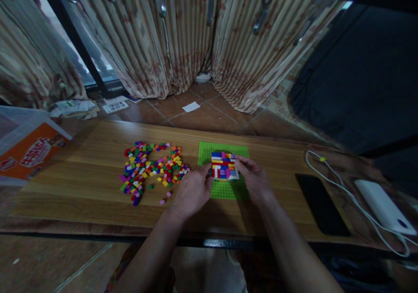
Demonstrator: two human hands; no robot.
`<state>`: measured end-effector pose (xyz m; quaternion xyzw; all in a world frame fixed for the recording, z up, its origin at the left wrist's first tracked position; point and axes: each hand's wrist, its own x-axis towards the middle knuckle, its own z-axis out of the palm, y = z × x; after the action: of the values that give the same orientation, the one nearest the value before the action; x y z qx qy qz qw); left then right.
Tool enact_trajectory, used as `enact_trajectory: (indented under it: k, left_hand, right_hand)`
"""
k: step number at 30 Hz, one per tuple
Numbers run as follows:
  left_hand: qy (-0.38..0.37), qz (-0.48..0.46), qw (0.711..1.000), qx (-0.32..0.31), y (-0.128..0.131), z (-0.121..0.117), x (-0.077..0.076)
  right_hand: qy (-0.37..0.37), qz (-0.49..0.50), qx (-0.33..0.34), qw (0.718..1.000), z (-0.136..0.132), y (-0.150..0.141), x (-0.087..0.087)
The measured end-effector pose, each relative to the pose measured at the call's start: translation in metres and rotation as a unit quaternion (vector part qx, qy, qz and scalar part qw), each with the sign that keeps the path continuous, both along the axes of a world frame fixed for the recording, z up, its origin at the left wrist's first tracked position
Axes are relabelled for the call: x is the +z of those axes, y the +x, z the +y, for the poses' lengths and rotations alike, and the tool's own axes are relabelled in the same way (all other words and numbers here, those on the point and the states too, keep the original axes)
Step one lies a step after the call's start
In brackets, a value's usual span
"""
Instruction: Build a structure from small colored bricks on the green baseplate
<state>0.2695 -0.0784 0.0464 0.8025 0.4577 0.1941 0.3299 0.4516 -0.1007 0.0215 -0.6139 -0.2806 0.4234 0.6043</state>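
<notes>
A block of many-coloured toy building bricks (224,166) sits over the middle of a green studded baseplate (228,193). My left hand (193,190) grips the block's left side with thumb and fingers. At the opposite side, the fingers of my right hand (253,177) press against its upper right edge. The block's top shows red, white, blue, yellow and purple bricks fitted close together. Whether its underside is joined to the baseplate or lifted off it, I cannot tell. To the left of my left hand lies a spread of loose bricks (140,166).
A black phone (321,203) lies at the table's right, beside a white power bank (385,206) with a white cable (354,197). At the far left stands a clear plastic box (19,114) with an orange label. Striped curtains (189,36) hang behind the wooden table (81,188).
</notes>
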Motion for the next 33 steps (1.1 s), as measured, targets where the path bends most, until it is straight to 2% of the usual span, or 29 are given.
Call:
enact_trajectory:
  k: [5,12,23,33]
  left_hand:
    - [-0.002,-0.002,1.000,-0.001,-0.0008,0.0003,-0.0001]
    - [0.010,0.004,1.000,0.003,-0.0006,-0.0001,0.0008]
    - [0.015,0.001,1.000,-0.006,-0.0002,-0.0006,-0.0024]
    - [0.014,0.006,1.000,-0.006,0.0007,-0.0016,0.0011]
  right_hand:
    - [0.001,0.005,-0.013,1.000,-0.0011,0.0017,0.0007]
    - [0.023,-0.003,0.029,0.999,-0.0035,0.0006,-0.0018]
    - [0.025,-0.049,0.020,0.998,-0.0034,-0.0014,-0.0038]
    - [0.023,-0.075,0.028,0.997,-0.0050,-0.0002,-0.0058]
